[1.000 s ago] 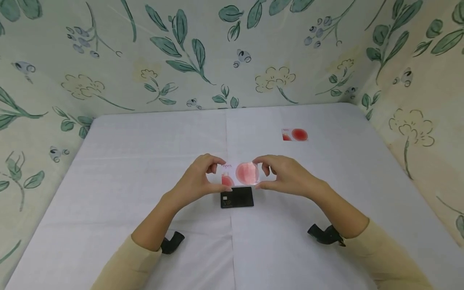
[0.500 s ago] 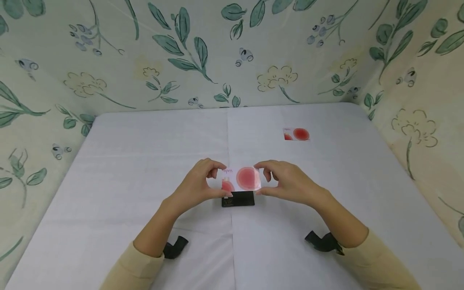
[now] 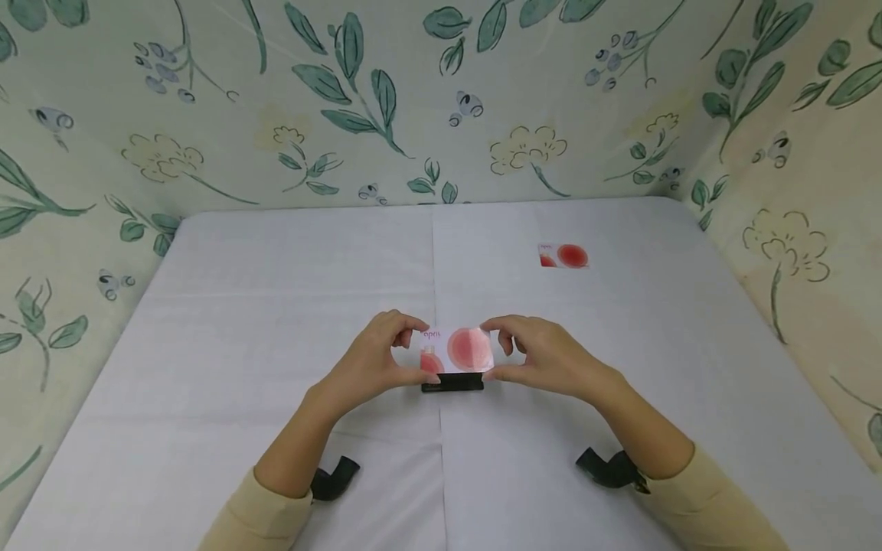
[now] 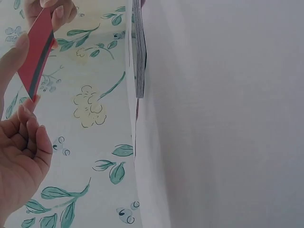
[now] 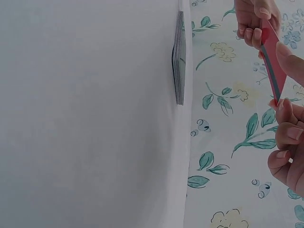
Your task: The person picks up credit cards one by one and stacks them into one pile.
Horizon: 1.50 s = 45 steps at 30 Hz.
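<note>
A white and pink card [image 3: 455,350] is held level between both hands in the head view. My left hand [image 3: 386,352] pinches its left corners between thumb and fingertips; my right hand [image 3: 530,348] pinches the right corners the same way. Red, with a dark stripe, is the card's underside [image 4: 40,52] in the left wrist view. Below it lies a stack of cards [image 5: 178,61], a gap from the held card in the right wrist view. The top one is a black card [image 3: 452,383], mostly hidden behind the held card from above.
Another card [image 3: 563,255] with a red circle lies flat at the back right of the white-covered table [image 3: 289,275]. Patterned fabric [image 3: 441,99] with leaves and flowers rises behind and beside the table. Black wrist mounts [image 3: 334,480] sit under the forearms.
Both hands have moved toward the body with the pink card between them. It now covers most of the black card, which showed fully a second ago.
</note>
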Each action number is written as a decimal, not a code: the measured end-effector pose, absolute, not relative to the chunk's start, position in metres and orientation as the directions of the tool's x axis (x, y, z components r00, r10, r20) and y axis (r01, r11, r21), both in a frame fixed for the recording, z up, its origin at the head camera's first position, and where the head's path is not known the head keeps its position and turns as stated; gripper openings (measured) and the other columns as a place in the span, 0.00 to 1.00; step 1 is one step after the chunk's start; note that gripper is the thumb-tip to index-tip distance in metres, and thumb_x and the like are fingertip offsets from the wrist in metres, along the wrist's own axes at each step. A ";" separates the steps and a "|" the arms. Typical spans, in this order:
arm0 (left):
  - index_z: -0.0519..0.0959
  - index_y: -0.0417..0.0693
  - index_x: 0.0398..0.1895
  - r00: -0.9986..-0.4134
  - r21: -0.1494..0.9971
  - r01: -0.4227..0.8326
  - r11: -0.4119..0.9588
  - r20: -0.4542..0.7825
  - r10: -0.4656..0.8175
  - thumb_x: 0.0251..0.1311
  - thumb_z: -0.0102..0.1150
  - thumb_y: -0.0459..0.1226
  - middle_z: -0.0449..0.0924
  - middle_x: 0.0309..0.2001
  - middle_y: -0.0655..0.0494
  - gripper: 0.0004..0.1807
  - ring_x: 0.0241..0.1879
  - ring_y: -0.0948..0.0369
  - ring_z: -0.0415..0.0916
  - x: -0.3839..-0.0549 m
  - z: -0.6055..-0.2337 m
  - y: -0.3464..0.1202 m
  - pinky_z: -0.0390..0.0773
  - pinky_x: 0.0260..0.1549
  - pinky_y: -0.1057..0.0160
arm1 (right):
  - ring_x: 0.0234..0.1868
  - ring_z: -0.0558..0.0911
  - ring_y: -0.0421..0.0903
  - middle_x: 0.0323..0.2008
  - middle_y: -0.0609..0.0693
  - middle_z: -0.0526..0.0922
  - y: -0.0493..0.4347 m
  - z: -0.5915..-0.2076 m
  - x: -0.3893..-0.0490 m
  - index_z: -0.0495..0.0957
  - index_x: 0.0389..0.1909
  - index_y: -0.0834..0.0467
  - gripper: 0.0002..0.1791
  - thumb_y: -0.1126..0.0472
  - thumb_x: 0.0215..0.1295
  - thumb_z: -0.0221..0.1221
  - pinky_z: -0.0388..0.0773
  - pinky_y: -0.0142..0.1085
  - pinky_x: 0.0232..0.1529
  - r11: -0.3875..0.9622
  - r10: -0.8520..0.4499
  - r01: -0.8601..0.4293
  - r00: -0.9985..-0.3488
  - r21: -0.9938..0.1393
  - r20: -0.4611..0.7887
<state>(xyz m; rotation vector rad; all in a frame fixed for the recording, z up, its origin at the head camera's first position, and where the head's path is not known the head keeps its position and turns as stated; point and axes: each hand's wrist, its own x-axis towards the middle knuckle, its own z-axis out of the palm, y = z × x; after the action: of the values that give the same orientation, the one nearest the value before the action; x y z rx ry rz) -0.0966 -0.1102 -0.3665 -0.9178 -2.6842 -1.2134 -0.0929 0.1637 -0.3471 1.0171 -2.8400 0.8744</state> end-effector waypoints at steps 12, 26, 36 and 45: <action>0.75 0.46 0.48 -0.827 0.700 0.522 0.488 0.276 0.489 0.34 0.79 0.43 0.66 0.31 0.56 0.33 0.36 0.63 0.62 -0.094 -0.377 -0.113 0.67 0.34 0.67 | 0.27 0.71 0.44 0.26 0.47 0.73 0.161 -0.355 -0.091 0.75 0.53 0.58 0.33 0.49 0.46 0.73 0.67 0.28 0.26 0.638 -0.583 -0.568 -0.798 -0.520 0.155; 0.75 0.47 0.49 -0.828 0.706 0.513 0.487 0.259 0.497 0.34 0.79 0.43 0.66 0.32 0.58 0.34 0.37 0.64 0.63 -0.094 -0.387 -0.114 0.68 0.36 0.66 | 0.28 0.72 0.45 0.27 0.45 0.73 0.161 -0.366 -0.091 0.76 0.52 0.56 0.32 0.51 0.45 0.73 0.68 0.27 0.25 0.627 -0.570 -0.537 -0.810 -0.564 0.137; 0.75 0.46 0.48 -0.832 0.695 0.509 0.507 0.245 0.498 0.34 0.80 0.43 0.66 0.32 0.56 0.34 0.36 0.62 0.63 -0.094 -0.393 -0.114 0.67 0.35 0.67 | 0.27 0.71 0.45 0.27 0.41 0.71 0.161 -0.372 -0.093 0.76 0.51 0.56 0.31 0.51 0.45 0.73 0.67 0.27 0.25 0.624 -0.572 -0.529 -0.811 -0.575 0.125; 0.75 0.46 0.48 -0.829 0.677 0.517 0.523 0.246 0.502 0.35 0.79 0.43 0.65 0.31 0.60 0.33 0.35 0.64 0.63 -0.095 -0.399 -0.112 0.67 0.35 0.67 | 0.26 0.67 0.36 0.27 0.40 0.71 0.161 -0.376 -0.094 0.76 0.51 0.55 0.31 0.48 0.46 0.72 0.66 0.27 0.24 0.643 -0.571 -0.518 -0.815 -0.563 0.098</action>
<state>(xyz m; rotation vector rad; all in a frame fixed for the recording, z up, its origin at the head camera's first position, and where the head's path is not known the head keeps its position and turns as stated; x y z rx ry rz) -0.0946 -0.1125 -0.3986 -0.9118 -2.7244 -1.2223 -0.0941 0.1613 -0.3759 0.9731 -2.9277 0.9584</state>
